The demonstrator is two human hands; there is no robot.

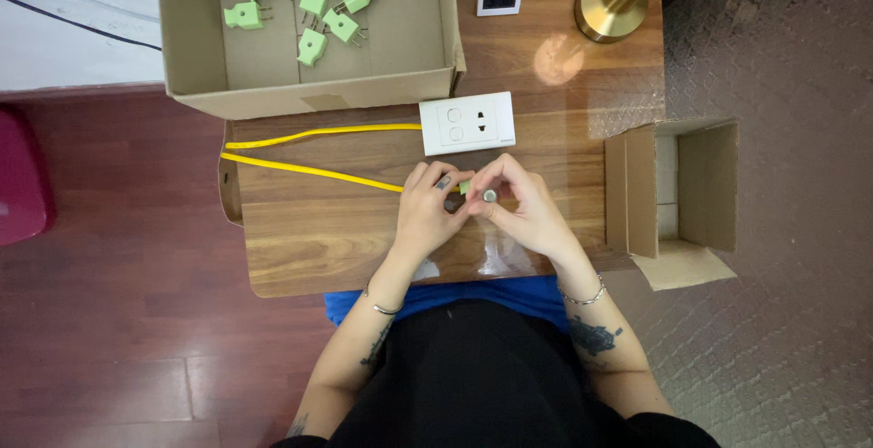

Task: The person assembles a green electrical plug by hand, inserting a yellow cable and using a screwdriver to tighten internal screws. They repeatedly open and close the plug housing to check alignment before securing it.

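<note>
Wooden tabletop (318, 248) carries the work: at its middle, a small green plastic plug (465, 187) on a yellow cable (309, 171) is pinched between the left hand (426, 213) and right hand (526, 207), fingertips pressed together. Just beyond lies a white wall socket plate (466, 123); farther back, a cardboard box (400, 57) holds loose green plugs (312, 46).

A wide, open brown cardboard box (400, 84) stands at the table's far-left edge, a smaller open brown cardboard carton (705, 184) at its right end, and a small white-framed dark screen (499, 0) lies far-centre.
</note>
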